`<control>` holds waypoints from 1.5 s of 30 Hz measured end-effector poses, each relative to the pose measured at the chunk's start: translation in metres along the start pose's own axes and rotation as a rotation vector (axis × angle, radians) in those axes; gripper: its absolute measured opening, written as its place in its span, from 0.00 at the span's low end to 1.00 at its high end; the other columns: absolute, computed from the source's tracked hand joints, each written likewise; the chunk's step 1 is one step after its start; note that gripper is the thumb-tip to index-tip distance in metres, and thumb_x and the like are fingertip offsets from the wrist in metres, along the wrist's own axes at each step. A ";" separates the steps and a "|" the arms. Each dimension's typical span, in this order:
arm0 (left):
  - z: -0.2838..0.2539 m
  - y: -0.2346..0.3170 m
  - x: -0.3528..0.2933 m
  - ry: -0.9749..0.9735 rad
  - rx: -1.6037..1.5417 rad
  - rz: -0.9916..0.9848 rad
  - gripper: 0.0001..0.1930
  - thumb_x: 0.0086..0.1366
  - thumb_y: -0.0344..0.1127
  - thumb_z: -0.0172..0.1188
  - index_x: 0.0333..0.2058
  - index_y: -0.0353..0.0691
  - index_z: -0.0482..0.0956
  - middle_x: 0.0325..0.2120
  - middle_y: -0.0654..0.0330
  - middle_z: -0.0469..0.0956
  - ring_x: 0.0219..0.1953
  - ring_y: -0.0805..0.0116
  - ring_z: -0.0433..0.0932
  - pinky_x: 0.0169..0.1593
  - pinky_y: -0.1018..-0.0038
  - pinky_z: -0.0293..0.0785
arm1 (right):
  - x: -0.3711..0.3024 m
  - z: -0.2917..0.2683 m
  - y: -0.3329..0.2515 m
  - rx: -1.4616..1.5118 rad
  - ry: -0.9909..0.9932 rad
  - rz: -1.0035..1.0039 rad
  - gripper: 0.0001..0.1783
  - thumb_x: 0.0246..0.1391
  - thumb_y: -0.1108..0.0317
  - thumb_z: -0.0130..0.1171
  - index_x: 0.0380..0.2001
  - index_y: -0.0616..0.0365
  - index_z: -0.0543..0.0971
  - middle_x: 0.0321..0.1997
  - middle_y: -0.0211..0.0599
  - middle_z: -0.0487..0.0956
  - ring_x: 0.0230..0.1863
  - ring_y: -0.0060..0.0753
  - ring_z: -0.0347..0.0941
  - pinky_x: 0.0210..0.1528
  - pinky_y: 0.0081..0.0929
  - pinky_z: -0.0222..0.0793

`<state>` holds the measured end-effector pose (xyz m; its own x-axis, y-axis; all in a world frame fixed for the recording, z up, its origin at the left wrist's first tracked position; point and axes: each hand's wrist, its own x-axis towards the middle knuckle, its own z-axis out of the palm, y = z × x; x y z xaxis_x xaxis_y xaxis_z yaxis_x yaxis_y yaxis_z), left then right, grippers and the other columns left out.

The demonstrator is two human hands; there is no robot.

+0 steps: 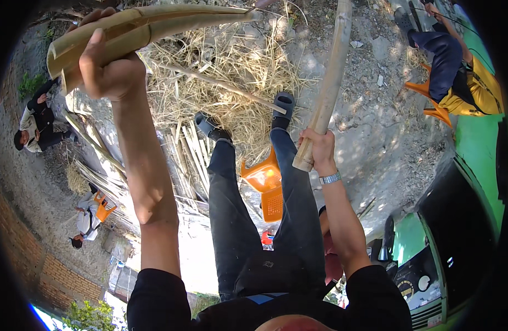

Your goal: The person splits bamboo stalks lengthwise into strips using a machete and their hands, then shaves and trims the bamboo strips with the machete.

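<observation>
At the upper left, my left hand [113, 71] is closed round a thick length of split bamboo [193, 23]. A lengthwise gap runs between its halves, and its narrower end reaches right toward the top middle. My right hand [321, 149] grips the lower end of a long, pale bamboo pole [332, 71]. The pole rises past the top edge, so its far end is out of sight. A thin stick [221, 84] lies on the straw between my two hands, near my clogs.
Straw and bamboo shavings [232, 60] cover the ground ahead. Bamboo strips [190, 154] lie left of my legs. An orange plastic chair [272, 204] shows between them. Two people [41, 118] are at the left; another, in yellow [474, 91], sits at the upper right by a green wall.
</observation>
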<state>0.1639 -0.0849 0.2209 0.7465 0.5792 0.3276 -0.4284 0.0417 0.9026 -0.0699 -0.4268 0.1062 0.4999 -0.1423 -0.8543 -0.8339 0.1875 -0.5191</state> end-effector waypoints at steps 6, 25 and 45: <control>-0.002 0.051 0.053 -0.902 -0.198 0.051 0.35 0.55 0.44 0.57 0.59 0.27 0.70 0.54 0.35 0.74 0.57 0.37 0.74 0.66 0.45 0.66 | -0.037 -0.013 0.031 0.104 0.090 0.108 0.11 0.45 0.72 0.67 0.29 0.68 0.79 0.22 0.41 0.80 0.21 0.33 0.78 0.24 0.29 0.76; 0.098 0.012 -0.026 -1.373 -0.622 -0.571 0.50 0.41 0.59 0.79 0.55 0.24 0.73 0.46 0.43 0.81 0.48 0.53 0.83 0.57 0.62 0.76 | 0.053 0.087 -0.126 -0.364 -0.095 -1.031 0.51 0.26 0.38 0.86 0.45 0.68 0.78 0.36 0.45 0.85 0.35 0.38 0.84 0.42 0.33 0.82; -0.150 -0.160 -0.207 -1.061 1.486 -0.179 0.42 0.60 0.58 0.68 0.60 0.30 0.66 0.54 0.39 0.74 0.57 0.49 0.77 0.58 0.48 0.76 | 0.075 0.142 -0.110 0.031 -0.353 -1.036 0.21 0.54 0.61 0.73 0.44 0.66 0.81 0.35 0.38 0.85 0.32 0.29 0.83 0.37 0.27 0.82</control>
<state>0.0014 -0.0890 -0.0332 0.9497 -0.0737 -0.3044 -0.0049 -0.9753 0.2210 0.0929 -0.3201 0.0960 0.9983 0.0405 0.0409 0.0338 0.1622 -0.9862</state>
